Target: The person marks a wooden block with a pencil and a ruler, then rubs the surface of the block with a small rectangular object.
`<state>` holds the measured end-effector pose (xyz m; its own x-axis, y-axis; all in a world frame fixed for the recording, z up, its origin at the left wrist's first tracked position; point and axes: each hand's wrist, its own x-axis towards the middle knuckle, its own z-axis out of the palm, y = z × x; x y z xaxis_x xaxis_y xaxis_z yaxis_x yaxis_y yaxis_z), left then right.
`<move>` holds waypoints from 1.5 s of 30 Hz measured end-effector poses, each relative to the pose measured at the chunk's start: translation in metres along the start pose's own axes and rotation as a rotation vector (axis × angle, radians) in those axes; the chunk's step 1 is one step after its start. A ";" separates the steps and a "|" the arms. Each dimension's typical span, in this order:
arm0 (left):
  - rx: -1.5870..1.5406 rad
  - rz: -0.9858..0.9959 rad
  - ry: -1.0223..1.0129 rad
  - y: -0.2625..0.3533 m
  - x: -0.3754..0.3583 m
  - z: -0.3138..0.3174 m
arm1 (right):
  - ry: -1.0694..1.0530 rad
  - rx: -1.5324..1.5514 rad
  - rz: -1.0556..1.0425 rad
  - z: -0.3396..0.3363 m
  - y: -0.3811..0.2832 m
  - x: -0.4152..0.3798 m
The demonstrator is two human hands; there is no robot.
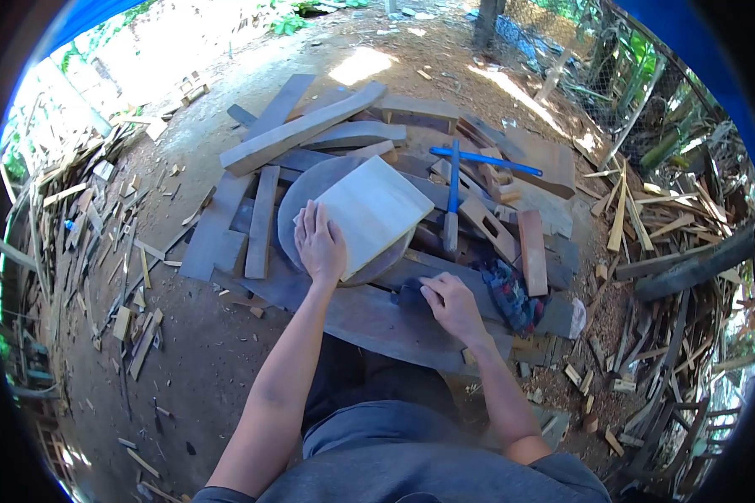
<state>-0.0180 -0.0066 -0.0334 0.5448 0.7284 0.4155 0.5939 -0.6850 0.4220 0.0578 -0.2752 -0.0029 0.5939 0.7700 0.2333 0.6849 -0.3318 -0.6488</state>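
A pale, flat wooden board (379, 210) lies tilted on a dark round wooden disc (294, 193) atop the workbench. My left hand (320, 245) rests flat on the board's near left edge, fingers stretched out and together. To the right, my right hand (455, 303) is low over the bench planks with its fingers curled. They pinch a small dark piece (412, 293), perhaps sandpaper or cloth; its kind is not clear. Just beyond that hand are a blue T-shaped tool (454, 189) with a grey handle and a crumpled patterned cloth (512, 293).
Thick shaped timbers (302, 130) are stacked at the bench's far side. A slotted wooden block (488, 228) and a reddish-brown block (532, 251) sit at the right. Offcuts (147, 344) litter the ground, and scrap wood piles (688, 318) flank both sides.
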 end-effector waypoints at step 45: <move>-0.220 -0.083 0.143 0.002 -0.003 -0.002 | 0.337 -0.190 -0.153 -0.001 -0.023 0.094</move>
<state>-0.0194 -0.0105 -0.0325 0.4012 0.7829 0.4755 0.4811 -0.6218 0.6180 0.0987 -0.1958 0.0349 0.5624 0.6073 0.5611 0.8230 -0.3461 -0.4504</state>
